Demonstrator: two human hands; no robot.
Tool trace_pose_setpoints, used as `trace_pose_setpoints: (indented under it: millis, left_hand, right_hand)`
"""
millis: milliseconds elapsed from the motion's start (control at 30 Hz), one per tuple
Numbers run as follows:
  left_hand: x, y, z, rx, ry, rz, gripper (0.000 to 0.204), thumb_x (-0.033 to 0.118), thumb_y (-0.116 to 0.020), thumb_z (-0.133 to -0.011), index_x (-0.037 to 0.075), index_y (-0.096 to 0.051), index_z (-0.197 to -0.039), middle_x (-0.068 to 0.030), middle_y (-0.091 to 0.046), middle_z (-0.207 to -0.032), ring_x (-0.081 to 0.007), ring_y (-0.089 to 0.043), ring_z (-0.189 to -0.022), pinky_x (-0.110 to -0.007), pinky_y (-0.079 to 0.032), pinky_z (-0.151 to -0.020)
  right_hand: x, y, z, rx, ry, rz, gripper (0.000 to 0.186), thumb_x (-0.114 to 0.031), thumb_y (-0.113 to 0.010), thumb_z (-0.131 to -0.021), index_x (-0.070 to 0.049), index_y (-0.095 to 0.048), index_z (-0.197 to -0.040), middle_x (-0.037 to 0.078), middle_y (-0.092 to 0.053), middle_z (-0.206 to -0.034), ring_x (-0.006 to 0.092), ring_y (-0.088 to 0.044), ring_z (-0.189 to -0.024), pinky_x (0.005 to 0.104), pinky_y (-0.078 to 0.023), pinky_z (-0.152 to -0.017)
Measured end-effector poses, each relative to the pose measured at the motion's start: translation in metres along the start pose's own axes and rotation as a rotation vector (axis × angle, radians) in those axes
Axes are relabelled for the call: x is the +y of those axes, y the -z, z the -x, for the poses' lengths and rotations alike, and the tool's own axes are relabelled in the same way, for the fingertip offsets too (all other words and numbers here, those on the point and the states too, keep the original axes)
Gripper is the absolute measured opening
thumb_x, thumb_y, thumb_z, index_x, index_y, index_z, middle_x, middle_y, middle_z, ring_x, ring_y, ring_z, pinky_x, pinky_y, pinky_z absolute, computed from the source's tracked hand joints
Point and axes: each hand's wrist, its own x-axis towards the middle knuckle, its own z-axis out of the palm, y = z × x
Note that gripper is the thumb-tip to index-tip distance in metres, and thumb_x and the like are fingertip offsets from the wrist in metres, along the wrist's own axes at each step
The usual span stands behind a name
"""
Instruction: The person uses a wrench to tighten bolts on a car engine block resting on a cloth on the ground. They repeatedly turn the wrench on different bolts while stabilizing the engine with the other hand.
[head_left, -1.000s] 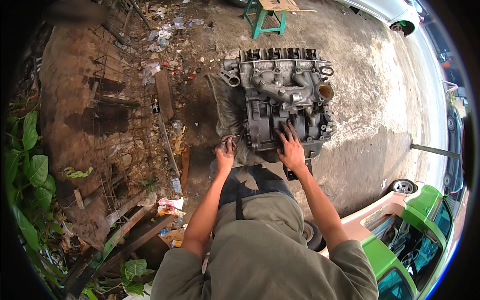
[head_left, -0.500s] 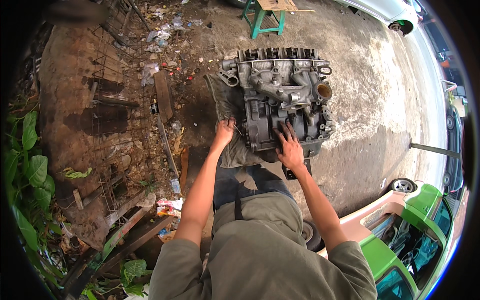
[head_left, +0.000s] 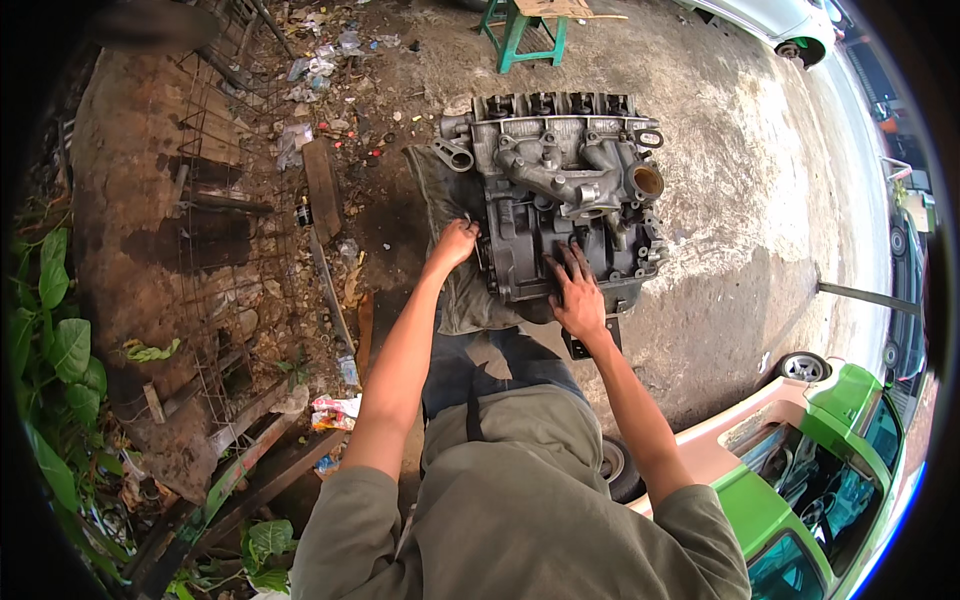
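A grey metal engine [head_left: 515,245], with a manifold on its upper face, rests on a dark, dirty cloth [head_left: 465,305]. My left hand [head_left: 457,243] is closed beside the engine's left end, around a thin metal tool whose kind I cannot make out. The tool's far end reaches toward the engine's left side, largely hidden by my fingers. On the near part of the block lies my right hand [head_left: 578,297], its blackened fingers stretched out and slightly apart against the metal. A metal bracket with a round eye [head_left: 453,155] sticks out at the engine's upper left.
A green stool [head_left: 530,45] stands beyond the engine. Litter and planks [head_left: 322,190] cover the ground at left, beside rusty wire mesh [head_left: 205,200]. A green car body [head_left: 745,510] sits at lower right, near a wheel [head_left: 805,367]. A white car [head_left: 770,20] is at upper right.
My left hand has shifted slightly farther up along the engine's left end, and the tool has turned with it. My right hand stays in place on the block.
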Motion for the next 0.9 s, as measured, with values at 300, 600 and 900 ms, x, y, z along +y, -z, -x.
trace_pose_setpoints:
  millis: [300, 600, 900]
  left_hand:
    - [0.010, 0.003, -0.018, -0.131, 0.375, 0.306, 0.033, 0.017, -0.047, -0.100, -0.006, -0.066, -0.086, -0.0249, -0.067, -0.093, -0.0401, -0.064, -0.094, -0.052, -0.053, -0.082]
    - [0.025, -0.023, 0.025, 0.213, -0.148, -0.355, 0.029, 0.019, -0.049, -0.100, -0.003, -0.068, -0.104, -0.0255, -0.070, -0.100, -0.0440, -0.067, -0.095, -0.056, -0.053, -0.083]
    - [0.044, -0.072, 0.164, 0.392, -0.257, 0.195, 0.018, 0.016, -0.056, -0.107, -0.001, -0.062, -0.107, -0.0204, -0.061, -0.099, -0.0372, -0.063, -0.084, -0.046, -0.051, -0.077]
  right_hand:
    - [0.000, -0.001, 0.000, -0.002, -0.004, -0.001, 0.077, -0.014, -0.072, -0.084, -0.023, -0.045, -0.156, 0.010, -0.035, -0.165, 0.0339, -0.024, -0.158, 0.0501, -0.031, -0.125]
    - [-0.003, 0.001, 0.000, 0.012, -0.011, 0.015, 0.080, -0.012, -0.073, -0.081, -0.023, -0.046, -0.155, 0.010, -0.036, -0.165, 0.0345, -0.026, -0.157, 0.0457, -0.035, -0.124]
    - [-0.001, -0.001, -0.001, 0.013, -0.008, 0.030, 0.079, -0.012, -0.072, -0.081, -0.023, -0.046, -0.155, 0.010, -0.037, -0.164, 0.0348, -0.026, -0.157, 0.0460, -0.035, -0.124]
